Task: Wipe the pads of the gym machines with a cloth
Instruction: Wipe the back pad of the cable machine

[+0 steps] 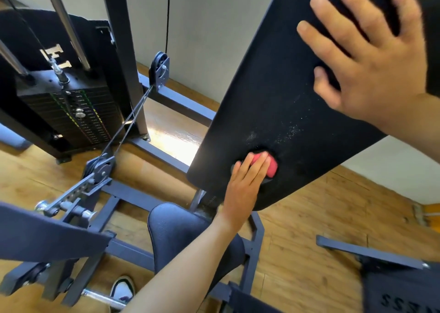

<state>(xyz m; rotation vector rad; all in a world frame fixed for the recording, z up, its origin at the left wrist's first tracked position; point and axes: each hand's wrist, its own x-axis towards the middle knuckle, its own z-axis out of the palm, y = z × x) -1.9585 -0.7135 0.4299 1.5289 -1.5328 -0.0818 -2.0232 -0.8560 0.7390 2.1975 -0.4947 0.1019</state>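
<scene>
Black back pad (273, 93) tilted across upper right, white specks low on its surface, above blue-black seat pad (176, 224) on grey frame (133, 193) over wood floor (309, 217), weight stack (71, 112) with cable and pulleys upper left. Right hand (371, 74) flat against upper pad, fingers spread wide and straight; left hand (245, 186) pressing pink cloth (267, 166) onto lower pad, fingers straight and close together over it. Cloth mostly hidden under fingertips, touching pad near its lower edge.
</scene>
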